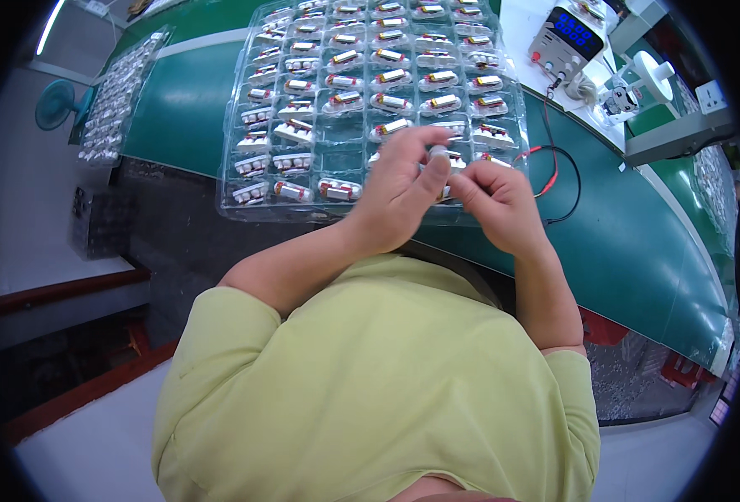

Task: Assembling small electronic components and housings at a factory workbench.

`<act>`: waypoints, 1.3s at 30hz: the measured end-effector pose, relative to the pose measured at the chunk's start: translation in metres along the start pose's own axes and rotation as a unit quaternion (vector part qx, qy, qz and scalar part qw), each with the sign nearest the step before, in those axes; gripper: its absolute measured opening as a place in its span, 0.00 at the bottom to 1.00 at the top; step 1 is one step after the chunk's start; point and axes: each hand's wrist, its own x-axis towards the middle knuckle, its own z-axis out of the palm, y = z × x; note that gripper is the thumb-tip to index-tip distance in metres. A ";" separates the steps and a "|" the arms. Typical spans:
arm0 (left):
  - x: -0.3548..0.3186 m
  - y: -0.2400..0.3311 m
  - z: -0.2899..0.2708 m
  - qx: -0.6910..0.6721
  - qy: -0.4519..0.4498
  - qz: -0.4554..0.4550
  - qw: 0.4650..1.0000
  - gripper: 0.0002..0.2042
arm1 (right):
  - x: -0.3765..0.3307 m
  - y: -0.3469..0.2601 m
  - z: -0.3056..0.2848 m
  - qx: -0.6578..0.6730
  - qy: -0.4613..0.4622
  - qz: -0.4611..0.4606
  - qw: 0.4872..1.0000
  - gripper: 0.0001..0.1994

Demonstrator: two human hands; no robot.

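Over the near edge of a see-through plastic tray (342,162), both my hands meet close together. Thumb and fingers of my left hand (403,188) close on a small whitish part (438,151), mostly covered by the fingers. My right hand (500,201) is beside it, its thumb and forefinger pinched together; what they hold is hidden. The tray's pockets carry rows of small white parts, each with a silver battery cell (391,103) with yellow and red ends. Just right of my right hand, a red test lead (552,176) and a black lead (578,191) lie on the green table.
A bench power supply (567,38) with a lit blue display stands at the back right, beside a white stand (652,77). A grey metal arm (679,138) juts in from the right. Another filled tray (123,96) and a teal fan (56,105) are far left.
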 end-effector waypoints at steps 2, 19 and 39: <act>0.003 0.013 -0.027 0.151 -0.066 0.048 0.985 0.13 | 0.000 0.001 -0.010 -0.004 0.088 -0.048 0.995 0.07; 0.009 -0.005 -0.040 0.280 -0.136 0.109 0.944 0.17 | 0.031 -0.024 -0.017 -0.240 0.219 -0.287 0.901 0.06; 0.010 -0.005 -0.031 -0.137 -0.097 -0.095 0.981 0.25 | 0.021 0.000 0.013 -0.067 0.066 -0.120 0.988 0.08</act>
